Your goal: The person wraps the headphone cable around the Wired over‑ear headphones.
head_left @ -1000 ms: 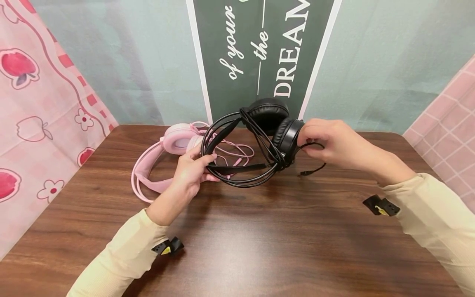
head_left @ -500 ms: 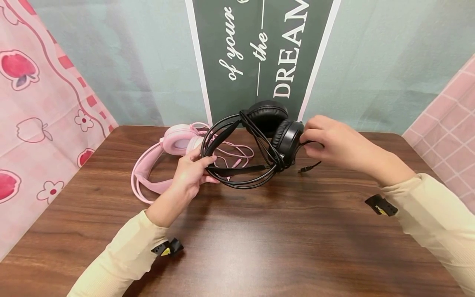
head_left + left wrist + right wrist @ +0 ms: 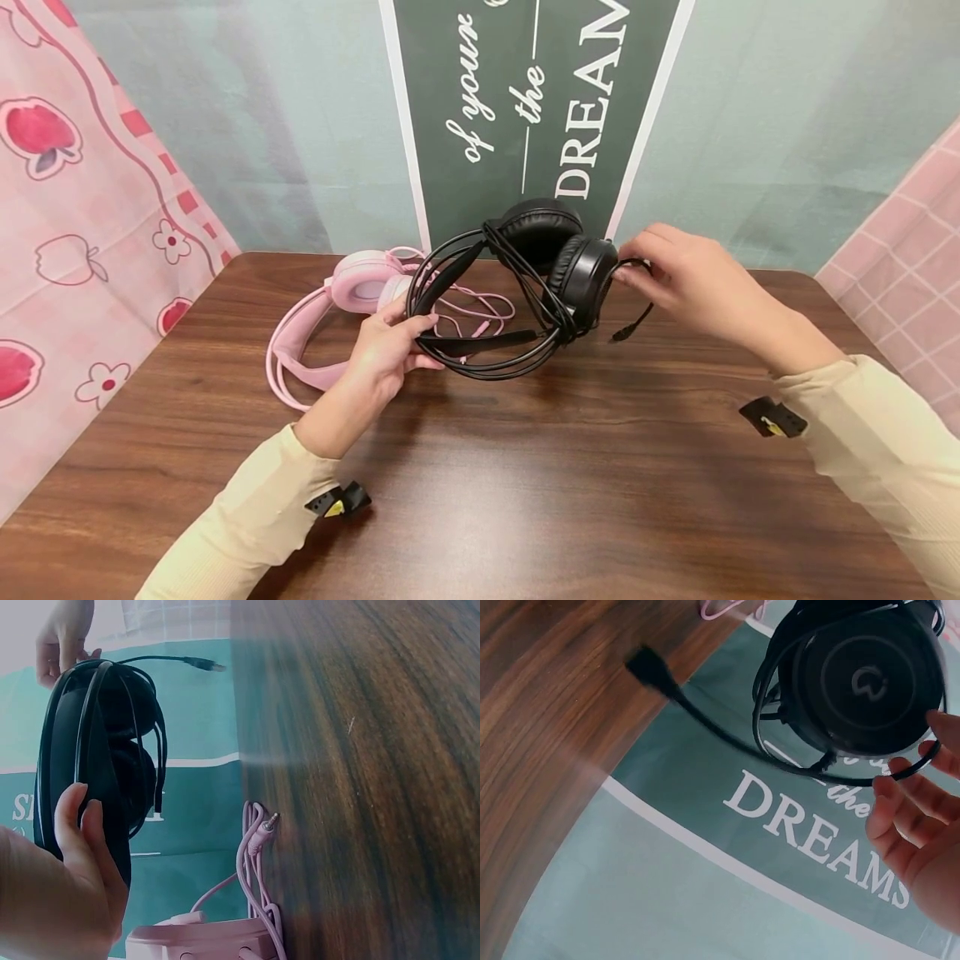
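Black over-ear headphones [image 3: 583, 279] hang above the table, tilted, with their cable wound around the headband and ear cups. My left hand [image 3: 382, 346] grips the headband, thumb on the near side. At the right ear cup, my right hand [image 3: 686, 279] pinches a loose stretch of the black cable [image 3: 727, 739] between thumb and fingers. The cable's plug end [image 3: 622, 334] dangles below that hand. In the right wrist view the ear cup's round outer face [image 3: 862, 682] bears a logo. The left fingers are partly hidden behind the headband.
Pink headphones [image 3: 296, 333] lie on the brown wooden table [image 3: 480, 500] behind and left of the left hand. Their pink cable [image 3: 251, 855] is loosely coiled, partly behind the black pair. A lettered fabric backdrop [image 3: 525, 108] rises at the table's rear edge.
My right hand drew back slightly left-to-right and up, pulling the cable a little away from the ear cup. The plug end swung with it. The left hand stays nearly still.
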The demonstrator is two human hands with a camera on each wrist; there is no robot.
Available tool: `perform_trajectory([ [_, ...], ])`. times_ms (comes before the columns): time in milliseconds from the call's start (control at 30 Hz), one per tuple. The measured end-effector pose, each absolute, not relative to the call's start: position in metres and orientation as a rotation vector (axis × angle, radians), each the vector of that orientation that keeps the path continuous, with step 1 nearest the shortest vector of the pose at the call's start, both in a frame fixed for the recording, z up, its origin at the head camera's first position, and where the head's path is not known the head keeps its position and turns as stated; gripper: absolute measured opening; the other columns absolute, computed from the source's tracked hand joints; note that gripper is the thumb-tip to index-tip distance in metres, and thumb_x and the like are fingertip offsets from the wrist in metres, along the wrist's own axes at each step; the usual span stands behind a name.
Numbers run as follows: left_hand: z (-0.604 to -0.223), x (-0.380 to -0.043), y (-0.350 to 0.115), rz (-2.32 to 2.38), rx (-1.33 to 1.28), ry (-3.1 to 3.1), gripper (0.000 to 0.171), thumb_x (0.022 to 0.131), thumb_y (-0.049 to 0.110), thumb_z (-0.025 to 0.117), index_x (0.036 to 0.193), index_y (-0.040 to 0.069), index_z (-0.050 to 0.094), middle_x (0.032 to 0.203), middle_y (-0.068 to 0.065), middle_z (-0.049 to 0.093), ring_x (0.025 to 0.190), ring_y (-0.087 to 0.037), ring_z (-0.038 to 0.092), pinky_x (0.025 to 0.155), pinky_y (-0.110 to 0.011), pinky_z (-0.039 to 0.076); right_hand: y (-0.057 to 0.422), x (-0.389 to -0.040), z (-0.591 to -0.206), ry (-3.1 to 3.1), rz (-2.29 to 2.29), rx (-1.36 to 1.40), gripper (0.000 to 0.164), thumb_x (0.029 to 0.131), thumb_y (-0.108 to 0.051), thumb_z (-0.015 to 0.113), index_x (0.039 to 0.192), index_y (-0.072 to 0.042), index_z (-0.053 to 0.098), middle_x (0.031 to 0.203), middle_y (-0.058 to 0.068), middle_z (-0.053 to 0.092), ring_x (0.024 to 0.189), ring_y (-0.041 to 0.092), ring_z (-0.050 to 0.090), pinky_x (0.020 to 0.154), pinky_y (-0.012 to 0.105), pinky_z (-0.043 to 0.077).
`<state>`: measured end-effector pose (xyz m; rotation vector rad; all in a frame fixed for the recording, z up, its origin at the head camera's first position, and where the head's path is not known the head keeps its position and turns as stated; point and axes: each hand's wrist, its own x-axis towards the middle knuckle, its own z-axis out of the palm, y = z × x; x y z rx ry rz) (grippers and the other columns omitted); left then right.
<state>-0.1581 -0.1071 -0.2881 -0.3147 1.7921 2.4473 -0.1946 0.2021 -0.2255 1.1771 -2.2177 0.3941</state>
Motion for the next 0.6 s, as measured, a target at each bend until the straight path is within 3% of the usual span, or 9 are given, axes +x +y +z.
perform_trajectory([
  [367,-0.289,-0.158,-0.104,2.435,-0.352,1.752,0.054,0.084,-0.008,0.055,0.133,0.013,0.047,0.069,-0.004,0.055,0.046,-0.016,0.060,0.039,-0.029,0.052,0.210,-0.195,-0.220,-2.345,0.539,0.973,0.013,0.075,-0.010,0.073,0.079,-0.011,0.060,0.063,-0.006,0.056,0.052,-0.001,0.045,0.049,0.013,0.035],
  [600,-0.288,-0.157,-0.104,2.427,-0.313,1.773,0.052,0.085,-0.006,0.054,0.134,0.012,0.047,0.073,-0.005,0.053,0.048,-0.015,0.060,0.040,-0.030,0.052,0.212,-0.193,-0.213,-2.392,0.616,0.985,0.007,0.080,-0.005,0.069,0.084,-0.009,0.065,0.066,-0.002,0.063,0.055,-0.004,0.051,0.053,0.010,0.039],
])
